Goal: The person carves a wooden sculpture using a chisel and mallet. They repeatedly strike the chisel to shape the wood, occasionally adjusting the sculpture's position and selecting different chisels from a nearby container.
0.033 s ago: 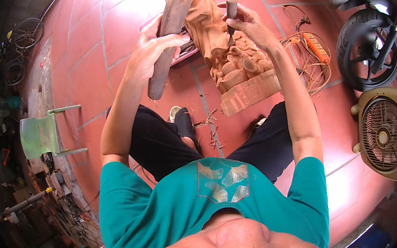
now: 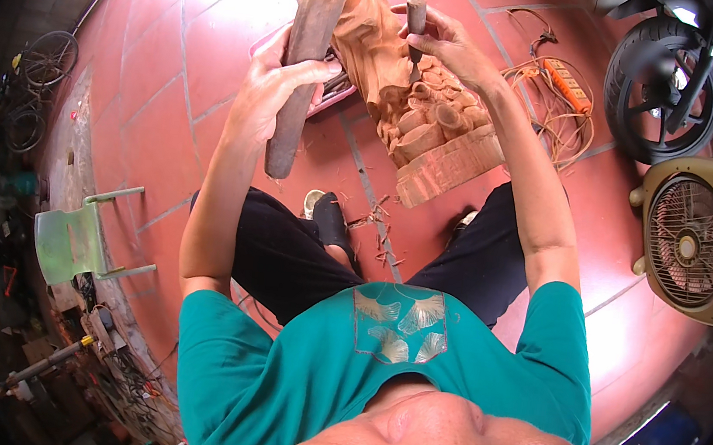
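Observation:
My left hand (image 2: 268,88) is wrapped round a long grey-brown wooden club (image 2: 316,20), held slanting upward on the left. With my right hand (image 2: 457,52) I grip a carving chisel (image 2: 416,17) by its dark wooden handle. The chisel stands nearly upright, and its tip meets the reddish-brown wood carving (image 2: 436,119) between my hands. That carving has flowing folds in its upper part and rounded shapes above a rough block base. The club covers part of its far end, and the club is apart from the chisel.
Behind the club sits a pink tray (image 2: 342,98) of tools. Wood chips (image 2: 374,220) lie between my feet. To the right are an orange power strip (image 2: 567,86) with tangled cord, a motorbike wheel (image 2: 666,91) and a box fan (image 2: 690,239). A green chair (image 2: 73,243) stands left.

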`<state>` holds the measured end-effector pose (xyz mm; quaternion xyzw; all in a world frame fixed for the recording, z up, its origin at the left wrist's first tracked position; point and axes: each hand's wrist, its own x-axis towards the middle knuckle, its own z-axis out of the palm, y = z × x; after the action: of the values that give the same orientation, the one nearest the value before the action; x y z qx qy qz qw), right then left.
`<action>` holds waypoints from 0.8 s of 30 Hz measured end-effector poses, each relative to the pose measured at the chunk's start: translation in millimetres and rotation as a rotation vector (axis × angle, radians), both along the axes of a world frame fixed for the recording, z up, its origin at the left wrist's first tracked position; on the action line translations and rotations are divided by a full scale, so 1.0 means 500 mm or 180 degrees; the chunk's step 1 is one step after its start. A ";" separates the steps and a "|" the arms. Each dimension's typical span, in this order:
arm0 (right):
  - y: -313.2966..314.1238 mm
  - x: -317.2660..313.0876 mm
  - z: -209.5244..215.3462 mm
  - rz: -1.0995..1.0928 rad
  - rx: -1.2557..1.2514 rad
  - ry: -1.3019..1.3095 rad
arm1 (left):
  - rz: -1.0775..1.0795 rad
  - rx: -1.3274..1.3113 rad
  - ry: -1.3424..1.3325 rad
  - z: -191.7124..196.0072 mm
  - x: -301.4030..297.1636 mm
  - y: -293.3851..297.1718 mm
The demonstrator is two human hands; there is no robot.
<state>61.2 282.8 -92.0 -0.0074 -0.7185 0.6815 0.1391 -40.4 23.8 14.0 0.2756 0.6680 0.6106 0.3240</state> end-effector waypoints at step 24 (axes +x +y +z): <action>-0.037 0.010 0.008 0.0389 -0.0120 -0.0244 | -0.0303 -0.1125 0.2559 -0.017 0.029 -0.004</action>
<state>66.0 264.2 -88.2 0.0077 -0.7094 0.7013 0.0694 -26.1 21.7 5.4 0.4621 0.8217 0.3155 0.1083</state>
